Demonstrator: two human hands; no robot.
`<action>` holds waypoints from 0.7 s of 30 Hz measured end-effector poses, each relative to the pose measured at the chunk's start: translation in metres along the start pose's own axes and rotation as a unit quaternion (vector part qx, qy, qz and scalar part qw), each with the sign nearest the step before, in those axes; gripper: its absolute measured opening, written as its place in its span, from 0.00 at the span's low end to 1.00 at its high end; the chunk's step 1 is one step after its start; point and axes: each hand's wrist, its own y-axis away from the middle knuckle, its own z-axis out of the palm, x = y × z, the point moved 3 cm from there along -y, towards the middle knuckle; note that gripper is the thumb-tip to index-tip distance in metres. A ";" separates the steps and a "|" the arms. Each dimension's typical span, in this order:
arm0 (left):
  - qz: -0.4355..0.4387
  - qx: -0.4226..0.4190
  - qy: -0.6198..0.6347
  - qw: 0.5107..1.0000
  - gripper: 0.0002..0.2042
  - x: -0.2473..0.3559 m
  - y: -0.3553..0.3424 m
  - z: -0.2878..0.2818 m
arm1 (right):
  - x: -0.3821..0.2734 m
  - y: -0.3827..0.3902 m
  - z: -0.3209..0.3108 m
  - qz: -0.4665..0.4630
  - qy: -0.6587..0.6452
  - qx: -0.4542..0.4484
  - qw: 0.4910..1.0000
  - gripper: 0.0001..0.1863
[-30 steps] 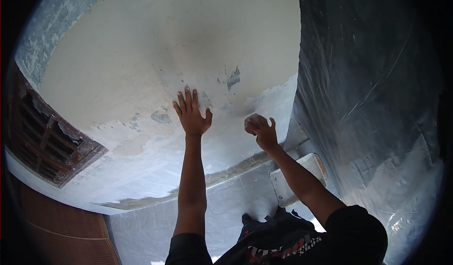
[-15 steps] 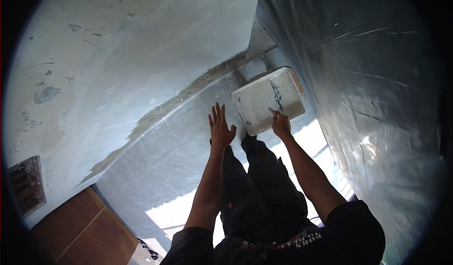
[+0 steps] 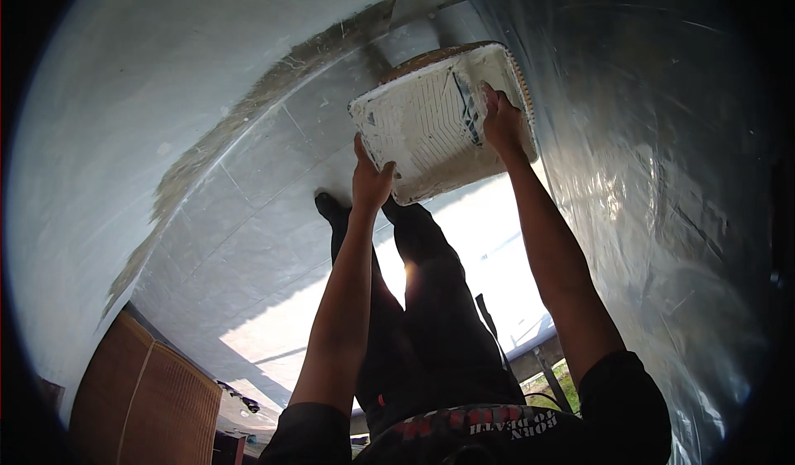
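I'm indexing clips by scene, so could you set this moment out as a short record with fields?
Tray: ridged, coated in whitish material, with dark streaks beside the ridges
Left hand: at the tray's left edge, thumb by the rim; firmness of grip unclear
Right hand: over the tray's right part; whether it holds anything is unclear
Surroundings: pale wall, grey floor, shiny sheeting at right, brown panel lower left

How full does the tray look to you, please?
Not full: the tray's ridges show through a pale coating. How much lies under the right hand, I cannot tell.
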 end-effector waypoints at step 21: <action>-0.003 0.082 0.050 0.995 0.49 0.004 -0.010 0.031 | -0.010 -0.033 0.034 -0.044 0.153 -0.013 0.987 0.15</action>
